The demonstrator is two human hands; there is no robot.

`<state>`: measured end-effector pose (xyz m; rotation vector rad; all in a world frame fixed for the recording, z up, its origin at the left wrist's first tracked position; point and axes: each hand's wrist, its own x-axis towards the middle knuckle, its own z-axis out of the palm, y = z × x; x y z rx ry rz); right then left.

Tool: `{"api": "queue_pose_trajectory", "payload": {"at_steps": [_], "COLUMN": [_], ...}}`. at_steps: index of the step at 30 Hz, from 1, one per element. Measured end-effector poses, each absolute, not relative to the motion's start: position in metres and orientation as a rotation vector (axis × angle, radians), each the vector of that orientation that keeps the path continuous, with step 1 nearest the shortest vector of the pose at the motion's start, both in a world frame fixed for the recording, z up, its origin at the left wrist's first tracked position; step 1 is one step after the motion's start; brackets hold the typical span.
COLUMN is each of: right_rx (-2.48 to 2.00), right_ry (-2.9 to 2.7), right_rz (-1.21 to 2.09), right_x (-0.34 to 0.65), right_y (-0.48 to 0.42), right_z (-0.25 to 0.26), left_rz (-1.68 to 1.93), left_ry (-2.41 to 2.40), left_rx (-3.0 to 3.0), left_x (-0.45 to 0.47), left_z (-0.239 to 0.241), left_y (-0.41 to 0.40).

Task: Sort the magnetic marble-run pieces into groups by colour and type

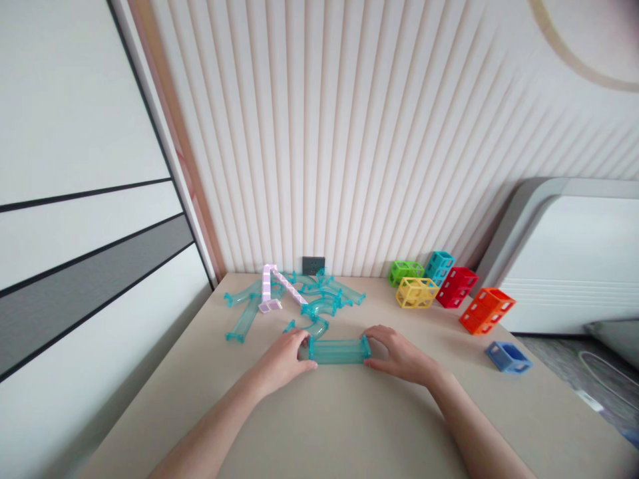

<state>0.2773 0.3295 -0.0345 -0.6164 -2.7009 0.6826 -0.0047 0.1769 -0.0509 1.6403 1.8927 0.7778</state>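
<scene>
A straight, see-through teal track piece (338, 352) lies level across the front of me, close to the table top. My left hand (289, 359) is closed on its left end, thumb at the near side and fingers at the far side. The right end sits in the grip of my right hand (392, 352) in the same way. Just beyond the left hand is a curved teal track piece (315, 327). Several more teal track pieces (324, 305) lie in a loose heap behind it, with a lilac ladder-like piece (266, 286) among them.
On the right of the table (329, 426) stand open-framed blocks: yellow (417, 293), green (405, 271), teal (439, 267), red (456, 287), orange (486, 311) and blue (509, 357). A black wall socket (313, 265) is behind the heap. A white cabinet (90, 253) borders the left side.
</scene>
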Motion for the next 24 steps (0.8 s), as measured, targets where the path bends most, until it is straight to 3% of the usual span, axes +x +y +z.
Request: {"api": "queue_pose_trajectory", "payload": {"at_steps": [7,15,24], "right_rx": [-0.549,-0.86,-1.065], "right_ry": [-2.611,-2.547,-2.433], "right_rz": [0.795,0.265,0.299], "right_x": [0.284,0.258,0.23], "right_y": [0.343,0.38,0.405], "right_z": [-0.04,-0.069,-0.078], "left_rz": [0.764,0.795,0.734], "left_ry": [1.893,1.864,1.874], "left_rx": [1.655,1.718,1.722], "left_x": [-0.004,-0.002,0.001], "left_z": [-0.047,-0.047,-0.042], "left_y": [0.177,0.176,0.177]}}
